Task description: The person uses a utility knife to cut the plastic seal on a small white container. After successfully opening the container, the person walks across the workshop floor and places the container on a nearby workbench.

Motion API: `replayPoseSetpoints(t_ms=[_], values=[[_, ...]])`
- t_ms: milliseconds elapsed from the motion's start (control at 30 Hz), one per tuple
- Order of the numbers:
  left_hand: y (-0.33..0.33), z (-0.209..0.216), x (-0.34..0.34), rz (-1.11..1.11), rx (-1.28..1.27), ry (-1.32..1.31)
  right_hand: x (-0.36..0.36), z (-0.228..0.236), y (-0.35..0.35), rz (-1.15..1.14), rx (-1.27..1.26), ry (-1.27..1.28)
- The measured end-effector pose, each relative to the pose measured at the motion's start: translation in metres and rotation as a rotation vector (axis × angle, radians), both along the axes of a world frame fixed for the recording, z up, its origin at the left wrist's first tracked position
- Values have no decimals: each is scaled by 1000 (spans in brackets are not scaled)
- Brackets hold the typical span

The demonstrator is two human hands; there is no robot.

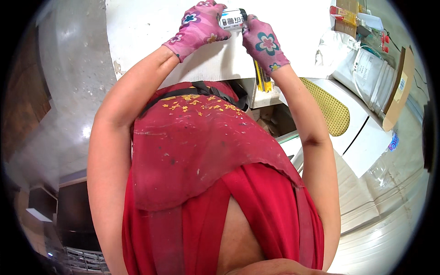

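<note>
Glossy grey floor (75, 78) borders the smooth white worktop (146, 27). Over it, the pink-floral-gloved left hand (198, 28) closes its fingers around a small white, dark-printed container (232, 20). Its long axis runs left to right, black end rightward, pinched by the matching-gloved right hand (265, 42). Farther right sits a ribbed white plastic bucket (355, 75).

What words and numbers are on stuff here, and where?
White printed item: big dark characters, not copied out here.
White bucket: print too small to read.
Brown cardboard: print too small to read.
Plastic wrapper: coloured lettering, not copied out.
Red packet: too small to read.
</note>
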State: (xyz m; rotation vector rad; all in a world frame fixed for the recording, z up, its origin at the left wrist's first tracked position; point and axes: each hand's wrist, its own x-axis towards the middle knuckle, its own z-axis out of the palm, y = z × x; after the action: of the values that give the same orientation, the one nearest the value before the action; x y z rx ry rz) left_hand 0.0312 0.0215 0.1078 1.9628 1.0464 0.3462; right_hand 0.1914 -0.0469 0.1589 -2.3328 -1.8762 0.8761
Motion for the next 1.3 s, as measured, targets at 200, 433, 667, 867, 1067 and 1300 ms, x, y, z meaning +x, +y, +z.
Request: replayPoseSetpoints(t_ms=[200,433,667,867,1067,1300], values=[[2,-5,0,31,66,-42,-13,14,-8,-8,37,-100],[9,-5,2,51,-143,10,-15,10,3,12,66,-120],[8,-9,-1,-1,-76,1,-20,13,-9,-60,3,-100],[8,-9,1,17,-2,-26,-19,18,-11,1,67,-84],[7,-12,0,26,-122,-65,-15,16,-13,-14,33,-52],[5,-12,1,-21,-38,-49,-17,20,-22,-52,-86,-114]])
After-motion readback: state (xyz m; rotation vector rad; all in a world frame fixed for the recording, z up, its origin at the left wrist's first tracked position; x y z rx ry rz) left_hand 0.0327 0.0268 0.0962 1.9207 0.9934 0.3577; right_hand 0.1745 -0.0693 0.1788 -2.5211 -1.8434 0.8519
